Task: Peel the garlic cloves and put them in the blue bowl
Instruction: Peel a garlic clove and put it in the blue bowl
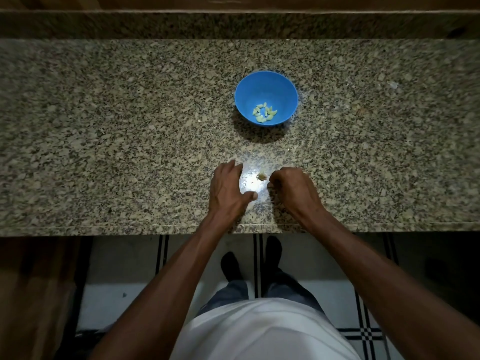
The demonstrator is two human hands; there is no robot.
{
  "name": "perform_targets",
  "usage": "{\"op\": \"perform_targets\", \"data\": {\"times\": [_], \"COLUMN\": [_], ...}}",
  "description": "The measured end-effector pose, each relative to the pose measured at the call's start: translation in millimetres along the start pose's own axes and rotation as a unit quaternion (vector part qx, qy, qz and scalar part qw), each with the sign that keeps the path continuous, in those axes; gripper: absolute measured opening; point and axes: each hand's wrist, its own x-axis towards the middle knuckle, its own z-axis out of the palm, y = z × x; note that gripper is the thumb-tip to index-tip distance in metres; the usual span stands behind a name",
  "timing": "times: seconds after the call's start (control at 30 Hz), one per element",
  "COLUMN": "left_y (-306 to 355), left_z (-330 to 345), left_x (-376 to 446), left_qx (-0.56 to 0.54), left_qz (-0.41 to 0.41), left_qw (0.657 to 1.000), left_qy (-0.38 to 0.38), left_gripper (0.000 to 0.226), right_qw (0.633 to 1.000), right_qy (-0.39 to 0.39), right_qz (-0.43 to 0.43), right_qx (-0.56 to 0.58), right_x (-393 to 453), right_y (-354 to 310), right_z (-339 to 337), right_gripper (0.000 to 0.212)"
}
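Fingers of my left hand [228, 189] lie spread and flat on the counter [104, 126], holding nothing — my right hand [292, 187] is curled, contents hidden. Between them sits a garlic scrap [262, 175]. Peeled cloves [264, 113] lie in the blue bowl [259, 85], farther off.

I see both bare forearms reaching forward, converging. My left hand [228, 187] lies palm-down, fingers spread and relaxed, thumb angled inward. My right hand [292, 187] is curled into a loose fist, knuckles up; whether its fingertips pinch anything, I cannot tell.
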Motion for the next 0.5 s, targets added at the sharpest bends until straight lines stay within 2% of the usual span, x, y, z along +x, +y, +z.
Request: {"op": "perform_targets", "data": {"times": [0.03,0.1,0.5], "left_y": [-0.3,0.1,-1.0], "left_z": [-1.4,-3.4,-0.3], "left_x": [2.9,4.0,-2.5], "left_qx": [0.033,0.052,0.021], "left_qz": [-0.002,-0.009,-0.01], "left_qw": [0.999,0.998,1.0], "left_qy": [-0.023,-0.041,-0.02], "left_gripper": [0.094,0.103,0.104], "right_qw": [1.0,0.998,0.995], "right_qy": [-0.01,-0.019,-0.023], "right_qz": [-0.008,-0.023,-0.049], "right_qx": [-0.019,-0.049,-0.089], "right_x": [1.2,3.4,2.2], "right_y": [-0.3,-1.9,1.0], "right_z": [0.7,0.8,6.0], "right_gripper": [0.014,0.012,0.012]}}
